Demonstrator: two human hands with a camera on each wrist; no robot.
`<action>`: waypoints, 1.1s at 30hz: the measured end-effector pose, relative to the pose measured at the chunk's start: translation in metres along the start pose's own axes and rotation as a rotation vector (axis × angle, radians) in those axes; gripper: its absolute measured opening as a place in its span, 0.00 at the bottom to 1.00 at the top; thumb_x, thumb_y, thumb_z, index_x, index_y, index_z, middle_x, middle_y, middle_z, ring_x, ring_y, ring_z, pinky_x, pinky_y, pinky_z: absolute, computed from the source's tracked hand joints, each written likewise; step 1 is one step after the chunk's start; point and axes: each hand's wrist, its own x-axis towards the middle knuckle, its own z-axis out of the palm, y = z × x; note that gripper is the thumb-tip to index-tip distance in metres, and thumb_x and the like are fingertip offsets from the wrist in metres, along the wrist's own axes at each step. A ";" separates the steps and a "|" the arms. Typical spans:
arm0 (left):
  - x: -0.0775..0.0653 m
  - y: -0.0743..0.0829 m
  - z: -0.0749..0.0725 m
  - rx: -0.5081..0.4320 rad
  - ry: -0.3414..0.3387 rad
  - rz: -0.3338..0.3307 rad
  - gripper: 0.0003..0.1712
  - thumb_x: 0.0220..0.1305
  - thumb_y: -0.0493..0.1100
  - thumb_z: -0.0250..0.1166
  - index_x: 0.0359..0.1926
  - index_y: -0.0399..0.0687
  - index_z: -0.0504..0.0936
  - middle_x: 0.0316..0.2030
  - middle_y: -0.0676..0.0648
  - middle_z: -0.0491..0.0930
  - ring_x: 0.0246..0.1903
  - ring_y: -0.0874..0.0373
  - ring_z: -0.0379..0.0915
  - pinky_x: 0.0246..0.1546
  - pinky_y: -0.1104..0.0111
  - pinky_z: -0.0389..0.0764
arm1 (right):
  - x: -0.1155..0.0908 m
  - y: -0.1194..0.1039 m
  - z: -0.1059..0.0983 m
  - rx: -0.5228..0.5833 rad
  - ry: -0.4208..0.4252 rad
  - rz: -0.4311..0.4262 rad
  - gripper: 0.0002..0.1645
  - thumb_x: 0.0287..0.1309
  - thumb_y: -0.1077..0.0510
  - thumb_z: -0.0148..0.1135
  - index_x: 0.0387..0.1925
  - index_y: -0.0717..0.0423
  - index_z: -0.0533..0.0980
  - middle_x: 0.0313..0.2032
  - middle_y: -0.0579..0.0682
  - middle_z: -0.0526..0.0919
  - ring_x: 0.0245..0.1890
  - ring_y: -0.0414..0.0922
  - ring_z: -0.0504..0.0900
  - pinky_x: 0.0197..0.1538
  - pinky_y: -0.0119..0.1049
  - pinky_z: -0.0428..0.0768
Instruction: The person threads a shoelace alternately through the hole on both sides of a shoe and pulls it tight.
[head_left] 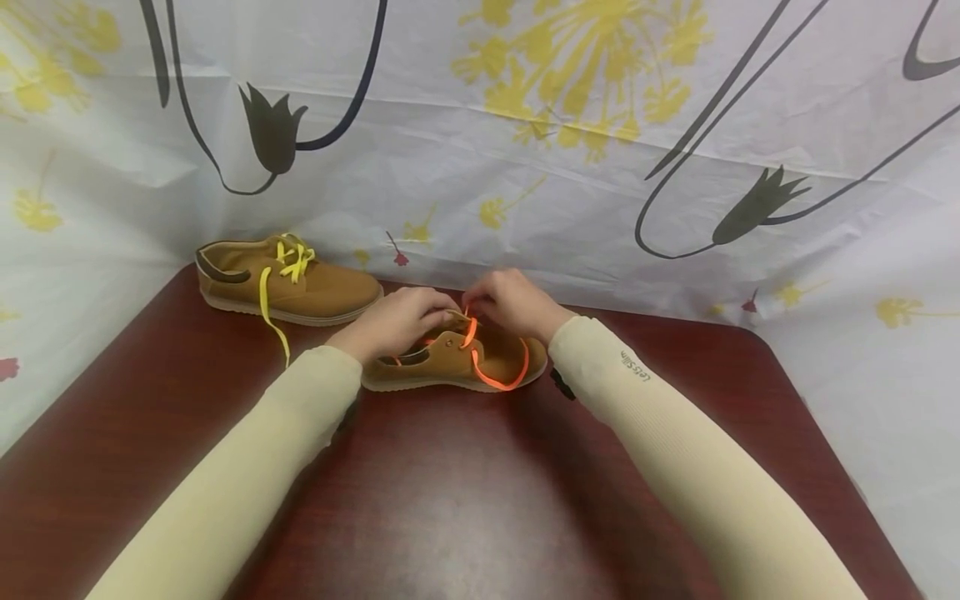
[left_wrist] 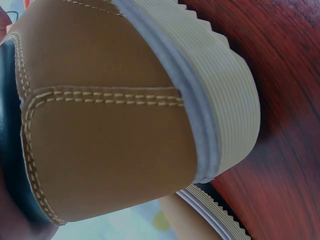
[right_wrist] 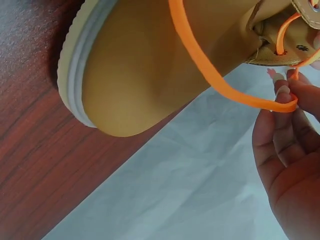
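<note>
A tan shoe (head_left: 429,367) with a pale ridged sole stands on the table, its toe to the right. My left hand (head_left: 399,321) reaches over its opening and grips the upper near the eyelets; those fingertips are partly hidden. On the far side, my right hand (head_left: 519,305) pinches an orange shoelace (right_wrist: 200,62) between thumb and fingers, close to the eyelet flap (right_wrist: 308,12). From there the lace loops over the toe. The left wrist view is filled by the stitched heel (left_wrist: 110,145).
Behind and to the left stands a second tan shoe (head_left: 330,292), with a yellow lace (head_left: 266,292) whose end hangs down its side. The dark red table (head_left: 442,500) meets a white flower-printed cloth (head_left: 420,167) at the back and sides.
</note>
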 end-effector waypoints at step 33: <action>0.009 0.008 0.010 0.198 0.196 0.120 0.06 0.62 0.46 0.73 0.40 0.54 0.88 0.38 0.54 0.88 0.39 0.57 0.84 0.41 0.62 0.84 | 0.006 0.002 0.003 0.033 -0.082 -0.014 0.08 0.67 0.64 0.62 0.36 0.53 0.86 0.33 0.47 0.88 0.29 0.40 0.77 0.38 0.33 0.76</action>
